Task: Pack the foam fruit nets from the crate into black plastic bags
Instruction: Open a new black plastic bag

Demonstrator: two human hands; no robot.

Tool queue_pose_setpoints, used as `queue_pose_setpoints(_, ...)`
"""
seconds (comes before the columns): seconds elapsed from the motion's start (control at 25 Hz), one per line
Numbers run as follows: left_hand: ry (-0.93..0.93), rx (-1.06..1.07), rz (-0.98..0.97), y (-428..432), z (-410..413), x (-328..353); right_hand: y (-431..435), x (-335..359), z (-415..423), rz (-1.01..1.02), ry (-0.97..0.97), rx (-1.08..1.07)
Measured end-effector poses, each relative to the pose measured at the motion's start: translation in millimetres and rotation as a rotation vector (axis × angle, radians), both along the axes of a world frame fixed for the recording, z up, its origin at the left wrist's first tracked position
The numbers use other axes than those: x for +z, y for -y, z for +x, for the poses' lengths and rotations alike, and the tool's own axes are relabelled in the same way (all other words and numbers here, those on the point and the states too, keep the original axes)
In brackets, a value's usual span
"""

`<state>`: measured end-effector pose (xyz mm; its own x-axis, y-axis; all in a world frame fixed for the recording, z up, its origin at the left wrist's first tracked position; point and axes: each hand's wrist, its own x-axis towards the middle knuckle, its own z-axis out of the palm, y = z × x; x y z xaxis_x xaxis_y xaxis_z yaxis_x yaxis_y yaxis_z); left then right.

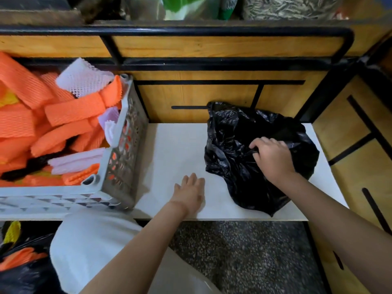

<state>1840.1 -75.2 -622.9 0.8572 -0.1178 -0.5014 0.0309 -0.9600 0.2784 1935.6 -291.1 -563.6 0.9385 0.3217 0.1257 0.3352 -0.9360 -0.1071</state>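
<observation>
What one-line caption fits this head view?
At a white table, the right hand grips a crumpled black plastic bag; the left hand lies open beside the crate of foam nets.

crate (125, 149) sitting left on table (176, 149), nets (70, 112) lying in it; bag (231, 149) lying right; left hand (189, 190) resting between them; right hand (272, 157) gripping bag.

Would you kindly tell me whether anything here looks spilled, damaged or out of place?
Nothing looks spilled or damaged. The foam nets are heaped above the rim of the crate but stay inside it, and the black bag lies crumpled on the table, held by the right hand.
</observation>
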Motion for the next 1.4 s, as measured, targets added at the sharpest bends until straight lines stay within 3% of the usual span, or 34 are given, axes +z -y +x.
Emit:
queue_pose_setpoints(0.08,0.033,0.197,-0.272,-5.4,5.8,11.8,-12.2,10.7,-1.2,0.11,0.006,0.055)
queue_pose_setpoints(0.2,0.401,0.32,-0.497,-12.3,18.2,53.9,-31.2,37.3,-4.0,0.243,-0.024,0.164)
queue_pose_setpoints(0.32,0.655,0.273,-0.497,-23.8,30.2,104.5,-49.7,64.4,-12.2,0.31,-0.042,0.249)
queue_pose_setpoints(0.44,0.735,0.139,-0.373,-38.7,34.6,136.9,-63.8,85.5,-18.0,0.37,-0.007,0.294)
queue_pose_setpoints(0.52,0.779,0.15,-0.348,-46.7,30.5,150.7,-70.3,97.8,-20.1,0.295,0.064,0.245)
queue_pose_setpoints(0.8,0.835,0.196,-0.595,-60.3,6.2,206.8,-86.5,131.5,-27.9,0.04,0.089,0.038)
queue_pose_setpoints(1.04,1.012,0.289,-0.875,-79.6,-32.9,260.0,-141.7,186.0,-38.4,0.464,0.094,0.276)
queue_pose_setpoints(1.2,1.264,0.376,-0.877,-110.3,-85.6,296.1,-205.9,231.7,-74.1,0.622,0.097,0.461)
queue_pose_setpoints(1.4,1.406,0.56,-0.834,-167.9,-167.1,304.3,-295.5,260.0,-137.1,0.66,0.018,0.732)
